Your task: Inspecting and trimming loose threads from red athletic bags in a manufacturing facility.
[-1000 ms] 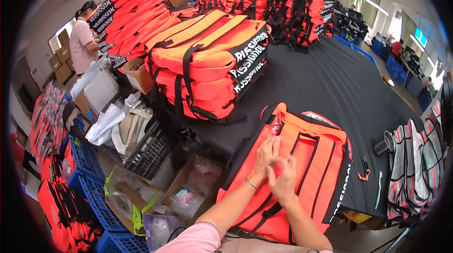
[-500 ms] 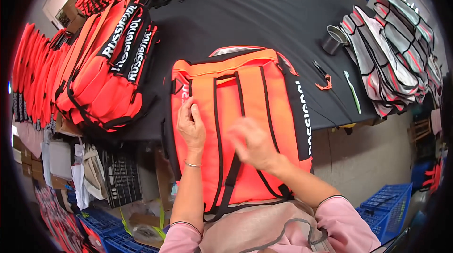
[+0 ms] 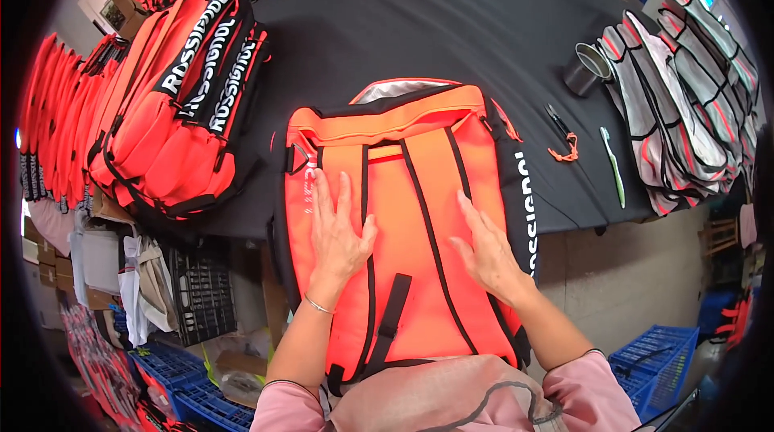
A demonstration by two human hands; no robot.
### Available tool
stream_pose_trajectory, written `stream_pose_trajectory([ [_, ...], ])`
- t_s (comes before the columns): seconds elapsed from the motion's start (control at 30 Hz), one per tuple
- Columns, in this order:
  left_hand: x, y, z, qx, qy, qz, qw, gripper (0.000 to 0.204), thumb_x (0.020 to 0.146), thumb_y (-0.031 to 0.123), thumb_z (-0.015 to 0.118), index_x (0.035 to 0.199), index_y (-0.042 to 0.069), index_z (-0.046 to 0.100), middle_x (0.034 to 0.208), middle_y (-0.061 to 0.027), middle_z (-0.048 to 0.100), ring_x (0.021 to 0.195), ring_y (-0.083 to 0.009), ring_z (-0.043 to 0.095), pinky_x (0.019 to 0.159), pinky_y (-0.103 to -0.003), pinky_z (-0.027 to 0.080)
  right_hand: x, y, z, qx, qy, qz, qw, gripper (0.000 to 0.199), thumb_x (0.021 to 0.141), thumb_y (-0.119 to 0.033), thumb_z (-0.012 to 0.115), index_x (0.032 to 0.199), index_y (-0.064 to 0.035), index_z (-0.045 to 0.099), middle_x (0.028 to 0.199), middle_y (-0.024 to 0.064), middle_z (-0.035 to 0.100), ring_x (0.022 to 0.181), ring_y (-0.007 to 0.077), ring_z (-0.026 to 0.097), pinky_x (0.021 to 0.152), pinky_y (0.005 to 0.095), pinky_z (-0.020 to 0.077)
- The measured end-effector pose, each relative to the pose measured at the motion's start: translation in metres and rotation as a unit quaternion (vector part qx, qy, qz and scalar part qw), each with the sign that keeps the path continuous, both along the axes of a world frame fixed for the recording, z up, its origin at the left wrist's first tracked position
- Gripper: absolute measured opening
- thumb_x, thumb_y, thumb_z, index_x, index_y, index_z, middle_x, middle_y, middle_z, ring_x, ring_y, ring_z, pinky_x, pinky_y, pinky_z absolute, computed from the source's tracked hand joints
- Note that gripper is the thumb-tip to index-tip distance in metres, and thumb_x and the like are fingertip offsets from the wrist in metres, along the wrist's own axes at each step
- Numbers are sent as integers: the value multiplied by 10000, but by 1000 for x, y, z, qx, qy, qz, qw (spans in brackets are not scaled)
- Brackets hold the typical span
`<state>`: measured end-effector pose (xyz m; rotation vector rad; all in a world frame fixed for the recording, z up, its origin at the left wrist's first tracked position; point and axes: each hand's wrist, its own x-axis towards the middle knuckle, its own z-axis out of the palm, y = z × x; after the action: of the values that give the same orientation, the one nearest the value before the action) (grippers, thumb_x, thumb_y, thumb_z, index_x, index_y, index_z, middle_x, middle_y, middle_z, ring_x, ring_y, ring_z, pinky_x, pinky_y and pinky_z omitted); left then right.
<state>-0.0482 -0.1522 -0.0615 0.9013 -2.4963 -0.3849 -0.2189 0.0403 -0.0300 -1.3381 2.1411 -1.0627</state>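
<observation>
A bright orange-red backpack (image 3: 391,230) lies in front of me, its back panel with two black-edged shoulder straps facing up and its lower end against my apron (image 3: 435,396). On the left shoulder strap rests my left hand (image 3: 337,230), open, fingers stretched toward the far end. My right hand (image 3: 488,255) is open too, lying along the right shoulder strap with its thumb apart. Neither hand grips anything. Between them, nearer to me, a black webbing strap (image 3: 389,319) with a buckle lies loose on the panel. The far top edge shows a grey lining (image 3: 403,89).
Finished-looking red bags (image 3: 161,126) are piled at the left of the black-covered table (image 3: 387,21). To the right are a metal cup (image 3: 587,69), thread snips (image 3: 560,130) with an orange cord, a toothbrush (image 3: 613,166) and grey bag pieces (image 3: 661,110). A blue crate (image 3: 653,367) stands below right.
My left fingers have uncurled and flattened on the strap. My right hand has moved from the panel's middle to the right strap and opened. The black webbing end now lies uncovered.
</observation>
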Motion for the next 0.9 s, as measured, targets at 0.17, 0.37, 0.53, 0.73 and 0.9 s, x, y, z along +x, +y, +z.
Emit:
stream_pose_trajectory([
  [0.17, -1, -2, -2, -11, 3, 0, 1000, 861, 789, 210, 719, 1527, 62, 302, 1582, -296, 144, 1443, -477, 217, 1168, -497, 268, 0, -2, 8, 73, -16, 1, 997, 724, 879, -26, 661, 1490, 41, 278, 1353, 302, 498, 1237, 470, 492, 1049, 435, 425],
  [0.37, -3, 0, 1, -30, 16, 0, 999, 793, 848, 259, 702, 1517, 61, 327, 1578, -296, 163, 1440, -473, 229, 1164, -501, 267, -2, -4, -10, 45, 21, -2, 999, 739, 890, -78, 668, 1500, 27, 264, 1367, 312, 481, 1184, 479, 513, 1011, 454, 446],
  [0.53, 1, -1, -4, -67, 42, 2, 997, 634, 898, 225, 652, 1465, 51, 428, 1566, -261, 249, 1442, -456, 245, 1172, -497, 249, -6, -15, -17, 29, 101, -14, 994, 769, 914, -184, 662, 1529, -54, 220, 1014, 274, 536, 829, 458, 604, 733, 502, 521],
  [0.73, 39, 3, 16, -151, 89, 24, 984, 533, 871, 64, 649, 1388, 41, 522, 1535, -197, 364, 1448, -422, 254, 1176, -503, 228, -16, 20, 15, 43, 180, -45, 982, 422, 902, -233, 680, 1293, -112, 579, 1053, 152, 572, 805, 347, 647, 689, 424, 551],
  [0.9, 103, 8, 21, -88, 56, 168, 980, 709, 843, 145, 730, 1460, 18, 405, 1530, -222, 348, 1407, -406, 330, 1156, -494, 270, -64, 80, 11, -49, 117, -299, 946, 253, 871, -126, 704, 1078, 10, 655, 1014, 139, 604, 767, 247, 628, 716, 339, 519],
])
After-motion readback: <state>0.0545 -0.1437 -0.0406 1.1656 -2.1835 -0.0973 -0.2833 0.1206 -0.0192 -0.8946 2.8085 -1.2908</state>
